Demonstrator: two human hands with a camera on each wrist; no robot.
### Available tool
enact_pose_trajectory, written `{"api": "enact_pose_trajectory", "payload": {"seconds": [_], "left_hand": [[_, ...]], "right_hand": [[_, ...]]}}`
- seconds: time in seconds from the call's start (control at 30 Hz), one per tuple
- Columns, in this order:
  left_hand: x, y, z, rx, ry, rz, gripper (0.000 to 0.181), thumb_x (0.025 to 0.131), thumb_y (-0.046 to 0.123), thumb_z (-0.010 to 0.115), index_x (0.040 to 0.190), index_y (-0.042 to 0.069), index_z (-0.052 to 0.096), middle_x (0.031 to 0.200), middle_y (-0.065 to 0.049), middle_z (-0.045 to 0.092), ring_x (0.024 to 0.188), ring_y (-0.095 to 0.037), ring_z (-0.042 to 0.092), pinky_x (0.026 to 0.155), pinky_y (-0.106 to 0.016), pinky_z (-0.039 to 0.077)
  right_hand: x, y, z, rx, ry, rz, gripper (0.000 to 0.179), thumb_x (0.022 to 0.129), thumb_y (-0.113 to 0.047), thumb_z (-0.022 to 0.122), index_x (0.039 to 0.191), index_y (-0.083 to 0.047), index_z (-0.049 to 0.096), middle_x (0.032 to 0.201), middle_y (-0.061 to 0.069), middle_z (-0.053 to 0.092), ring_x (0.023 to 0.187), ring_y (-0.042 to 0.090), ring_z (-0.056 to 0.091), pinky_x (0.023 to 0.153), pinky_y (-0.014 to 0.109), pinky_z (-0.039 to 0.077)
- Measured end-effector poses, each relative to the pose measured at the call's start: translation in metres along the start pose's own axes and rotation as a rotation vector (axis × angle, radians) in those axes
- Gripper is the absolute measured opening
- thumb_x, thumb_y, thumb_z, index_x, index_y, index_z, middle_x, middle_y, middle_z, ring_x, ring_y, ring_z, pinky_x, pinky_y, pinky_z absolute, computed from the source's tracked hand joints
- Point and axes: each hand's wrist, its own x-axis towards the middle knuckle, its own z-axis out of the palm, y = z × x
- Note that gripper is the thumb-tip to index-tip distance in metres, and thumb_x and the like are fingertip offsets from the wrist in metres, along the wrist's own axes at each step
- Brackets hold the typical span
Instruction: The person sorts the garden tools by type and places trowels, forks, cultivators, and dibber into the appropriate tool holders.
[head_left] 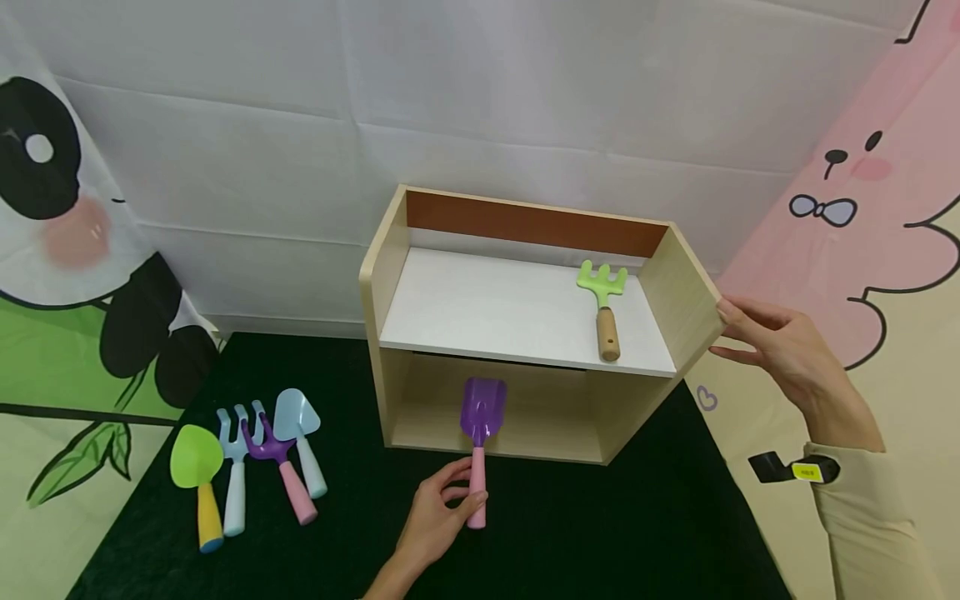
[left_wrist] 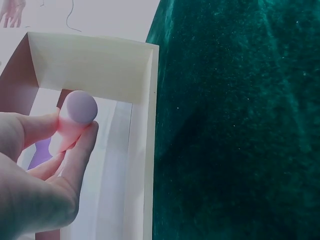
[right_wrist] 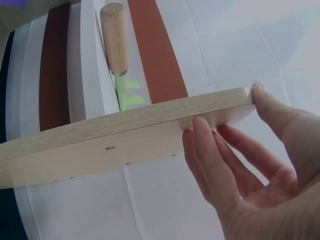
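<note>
My left hand [head_left: 438, 512] pinches the pink handle of a toy shovel [head_left: 483, 412] between thumb and fingers. Its purple scoop points away from me and overlaps the lower compartment in the head view. In the left wrist view, the round end of the pink handle [left_wrist: 81, 107] faces the camera. My right hand [head_left: 787, 354] holds the upper front corner of the right side panel of a small wooden shelf [head_left: 693, 287]. The right wrist view has the thumb at the panel's corner and the fingers [right_wrist: 212, 155] against its outer face. A green hand fork [head_left: 603, 292] with a wooden handle lies on the white upper board.
On the dark green cloth [head_left: 337, 550] to the left lie a green trowel [head_left: 197, 456] with a yellow handle, a light blue fork [head_left: 236, 492], a purple fork [head_left: 281, 462] with a pink handle and a light blue trowel [head_left: 297, 417]. A white sheet [head_left: 487, 100] hangs behind the shelf.
</note>
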Motion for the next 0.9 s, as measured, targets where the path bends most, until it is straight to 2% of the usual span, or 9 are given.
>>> {"api": "enact_pose_trajectory", "payload": {"seconds": [0.23, 0.3, 0.47, 0.53, 0.8, 0.9], "left_hand": [[0.011, 0.000, 0.007, -0.008, -0.019, 0.036, 0.056, 0.086, 0.023, 0.070, 0.135, 0.007, 0.049, 0.124, -0.013, 0.057, 0.102, -0.024, 0.063, 0.078, -0.026, 0.055], [0.011, 0.010, 0.008, -0.011, -0.021, 0.048, 0.054, 0.087, 0.018, 0.069, 0.135, 0.003, 0.048, 0.124, -0.017, 0.056, 0.102, -0.027, 0.063, 0.077, -0.027, 0.055], [0.019, 0.014, 0.013, -0.006, -0.021, 0.050, 0.054, 0.088, 0.016, 0.068, 0.136, 0.003, 0.048, 0.126, -0.017, 0.055, 0.104, -0.029, 0.062, 0.076, -0.028, 0.055], [0.026, 0.006, 0.016, -0.005, -0.020, 0.058, 0.055, 0.087, 0.020, 0.069, 0.136, 0.006, 0.049, 0.126, -0.014, 0.056, 0.103, -0.026, 0.062, 0.076, -0.027, 0.055], [0.039, 0.010, 0.028, -0.007, -0.018, 0.129, 0.050, 0.087, 0.018, 0.069, 0.133, 0.004, 0.052, 0.120, -0.013, 0.059, 0.100, -0.024, 0.064, 0.075, -0.025, 0.055], [0.044, 0.012, 0.032, -0.044, -0.021, 0.140, 0.048, 0.088, 0.015, 0.068, 0.132, 0.003, 0.052, 0.120, -0.015, 0.059, 0.101, -0.026, 0.064, 0.075, -0.027, 0.055]], "right_hand": [[0.000, 0.000, -0.001, 0.010, -0.008, -0.012, 0.045, 0.094, -0.021, 0.060, 0.135, -0.004, 0.051, 0.118, -0.002, 0.062, 0.096, 0.012, 0.066, 0.074, 0.034, 0.057], [0.000, 0.000, -0.001, 0.009, -0.007, -0.011, 0.045, 0.094, -0.021, 0.060, 0.135, -0.004, 0.051, 0.118, -0.002, 0.062, 0.096, 0.013, 0.066, 0.074, 0.034, 0.057], [0.000, 0.000, 0.000, 0.022, -0.004, -0.006, 0.045, 0.094, -0.021, 0.060, 0.134, -0.004, 0.052, 0.117, -0.002, 0.062, 0.096, 0.013, 0.065, 0.074, 0.035, 0.057], [-0.001, 0.000, 0.000, 0.028, -0.006, -0.006, 0.045, 0.094, -0.021, 0.060, 0.134, -0.004, 0.052, 0.117, -0.001, 0.062, 0.096, 0.013, 0.065, 0.074, 0.034, 0.057], [-0.001, -0.001, 0.000, 0.004, -0.004, 0.000, 0.046, 0.094, -0.022, 0.060, 0.135, -0.004, 0.051, 0.117, -0.002, 0.062, 0.097, 0.013, 0.065, 0.074, 0.034, 0.056], [-0.001, -0.001, 0.000, -0.001, -0.001, 0.000, 0.046, 0.094, -0.023, 0.060, 0.135, -0.004, 0.051, 0.117, -0.002, 0.062, 0.096, 0.012, 0.065, 0.074, 0.033, 0.057]]}}
